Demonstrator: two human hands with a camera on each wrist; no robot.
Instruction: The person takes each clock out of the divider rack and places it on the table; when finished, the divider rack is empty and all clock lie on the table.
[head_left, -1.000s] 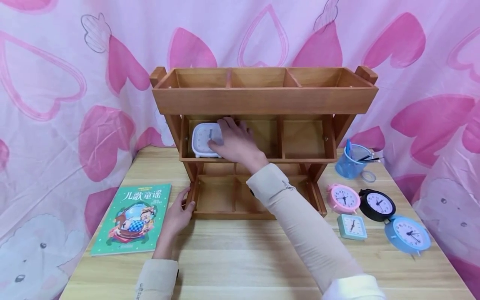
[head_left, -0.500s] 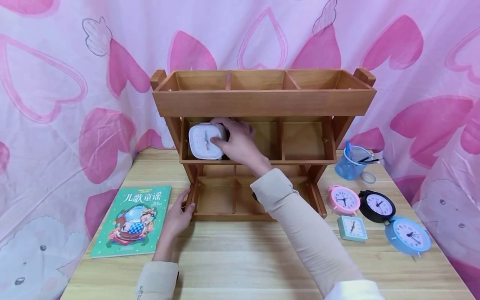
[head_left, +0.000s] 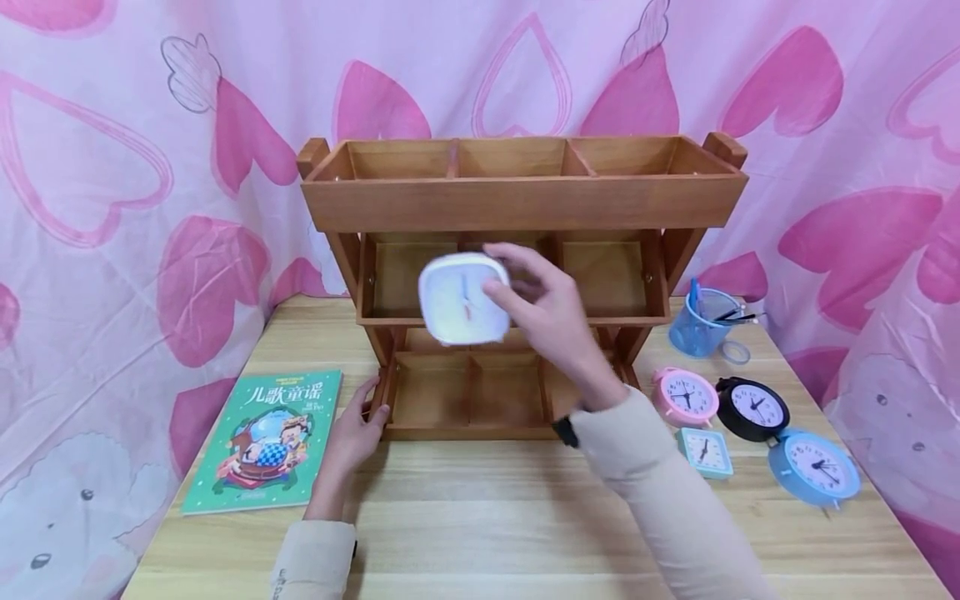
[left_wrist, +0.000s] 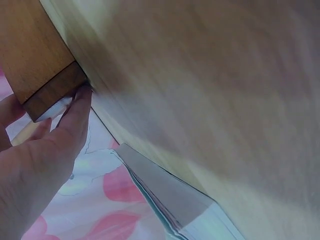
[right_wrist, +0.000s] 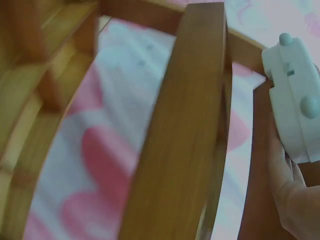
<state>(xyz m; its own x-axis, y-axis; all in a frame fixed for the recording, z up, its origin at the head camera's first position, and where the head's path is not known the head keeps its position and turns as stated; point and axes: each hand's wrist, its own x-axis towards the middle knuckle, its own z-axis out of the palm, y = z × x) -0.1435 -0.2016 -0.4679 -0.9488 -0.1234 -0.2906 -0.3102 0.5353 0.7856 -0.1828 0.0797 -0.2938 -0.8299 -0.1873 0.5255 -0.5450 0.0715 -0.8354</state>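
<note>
A white alarm clock (head_left: pixel 453 310) with rounded corners hangs in front of the wooden three-tier rack (head_left: pixel 525 205). My right hand (head_left: pixel 553 315) grips it by its right side, thumb at the front edge; the dial looks blurred. In the right wrist view the clock's back and side (right_wrist: pixel 294 100) show beside the hand (right_wrist: pixel 300 205). Low on the left, my left hand (head_left: pixel 356 435) holds the side of the rack's bottom tier. Its fingers lie on both sides of the rack's wooden end (left_wrist: pixel 55 92) in the left wrist view.
A green book (head_left: pixel 262 442) lies left of the rack. On the right stand a pink clock (head_left: pixel 686 397), a black clock (head_left: pixel 753 408), a small teal clock (head_left: pixel 705 452) and a blue clock (head_left: pixel 815 469). Behind them are a blue pen cup (head_left: pixel 701 325) and a tape roll (head_left: pixel 736 352).
The white clock has come out of the middle tier's left compartment, moving right and toward me in my right hand. The left hand stays at the rack's side.
</note>
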